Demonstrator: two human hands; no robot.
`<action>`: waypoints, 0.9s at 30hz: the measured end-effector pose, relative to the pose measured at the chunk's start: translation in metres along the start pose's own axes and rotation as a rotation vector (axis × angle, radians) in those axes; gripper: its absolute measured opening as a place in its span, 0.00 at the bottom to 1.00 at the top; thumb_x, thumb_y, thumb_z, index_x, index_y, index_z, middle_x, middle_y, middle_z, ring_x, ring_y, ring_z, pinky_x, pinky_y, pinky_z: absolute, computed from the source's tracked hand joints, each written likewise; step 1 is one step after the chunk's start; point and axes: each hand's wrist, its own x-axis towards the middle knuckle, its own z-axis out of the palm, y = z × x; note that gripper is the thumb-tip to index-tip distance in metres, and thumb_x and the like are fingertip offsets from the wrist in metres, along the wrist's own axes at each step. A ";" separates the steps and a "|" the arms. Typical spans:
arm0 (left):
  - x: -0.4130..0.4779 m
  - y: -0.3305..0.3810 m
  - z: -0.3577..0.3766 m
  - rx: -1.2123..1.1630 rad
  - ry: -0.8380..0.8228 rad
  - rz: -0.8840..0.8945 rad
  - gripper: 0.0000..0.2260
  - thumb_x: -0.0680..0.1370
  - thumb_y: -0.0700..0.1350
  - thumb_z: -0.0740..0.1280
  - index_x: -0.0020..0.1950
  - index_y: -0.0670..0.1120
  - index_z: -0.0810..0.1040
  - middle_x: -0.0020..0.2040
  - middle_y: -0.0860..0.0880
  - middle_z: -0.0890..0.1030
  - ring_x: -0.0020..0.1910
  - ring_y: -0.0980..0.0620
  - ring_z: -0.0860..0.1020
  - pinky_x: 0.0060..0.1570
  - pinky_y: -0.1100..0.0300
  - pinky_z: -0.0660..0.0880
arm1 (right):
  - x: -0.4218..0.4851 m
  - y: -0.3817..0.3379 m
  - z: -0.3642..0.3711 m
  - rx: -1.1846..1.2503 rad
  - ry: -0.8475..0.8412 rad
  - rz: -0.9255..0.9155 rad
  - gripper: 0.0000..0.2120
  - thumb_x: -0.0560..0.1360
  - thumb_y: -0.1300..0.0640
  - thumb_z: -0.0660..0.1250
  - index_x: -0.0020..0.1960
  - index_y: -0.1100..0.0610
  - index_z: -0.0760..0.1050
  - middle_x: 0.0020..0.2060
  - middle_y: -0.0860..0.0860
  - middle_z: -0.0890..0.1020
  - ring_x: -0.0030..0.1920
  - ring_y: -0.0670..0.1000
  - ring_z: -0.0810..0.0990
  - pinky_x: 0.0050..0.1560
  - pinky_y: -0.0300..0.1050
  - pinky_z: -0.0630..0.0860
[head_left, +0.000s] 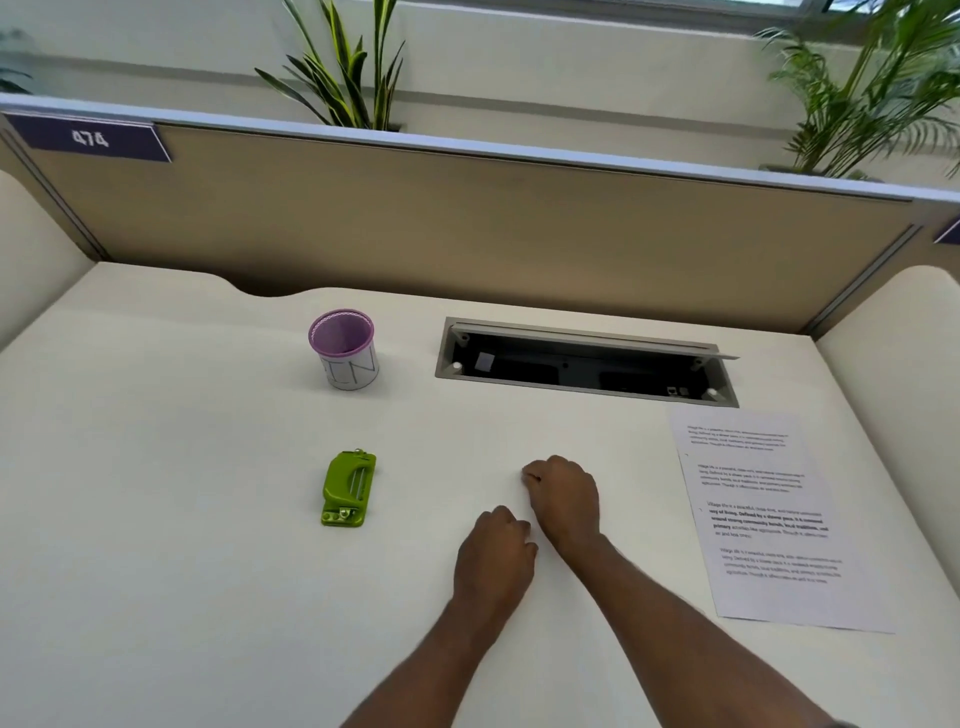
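My left hand (496, 553) and my right hand (563, 499) rest side by side on the white desk (156, 519), near its middle. Both have their fingers curled under, and I see nothing held in either. A green hole punch (349, 489) lies flat on the desk to the left of my hands, apart from them. A printed sheet of paper (763, 514) lies to the right of my right arm. A pink mesh pen cup (344, 348) with a white label stands upright behind the punch and looks empty.
An open cable tray (587, 364) is sunk into the desk at the back right. A tan partition panel (467, 218) closes off the far edge, with a number tag (88, 137) at its left. Plants (343, 67) stand behind it.
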 end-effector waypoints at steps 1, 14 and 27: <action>0.001 0.000 0.001 0.001 0.000 0.002 0.14 0.79 0.49 0.58 0.54 0.46 0.81 0.51 0.48 0.79 0.52 0.49 0.76 0.48 0.55 0.76 | 0.001 0.000 0.001 -0.006 0.001 0.005 0.14 0.79 0.55 0.58 0.49 0.54 0.82 0.43 0.53 0.83 0.45 0.56 0.80 0.45 0.48 0.74; 0.006 -0.001 0.007 -0.127 0.033 -0.039 0.13 0.79 0.48 0.61 0.58 0.46 0.81 0.54 0.48 0.80 0.55 0.50 0.77 0.54 0.59 0.72 | 0.001 0.008 -0.004 0.069 -0.040 0.041 0.11 0.78 0.54 0.62 0.53 0.53 0.82 0.49 0.51 0.85 0.50 0.54 0.82 0.52 0.49 0.77; 0.007 -0.002 0.005 -0.112 0.061 -0.025 0.14 0.80 0.48 0.58 0.44 0.44 0.81 0.45 0.48 0.79 0.45 0.50 0.77 0.44 0.60 0.69 | 0.007 0.003 -0.007 -0.132 -0.046 -0.108 0.12 0.79 0.59 0.55 0.46 0.59 0.78 0.43 0.53 0.80 0.38 0.56 0.77 0.41 0.47 0.68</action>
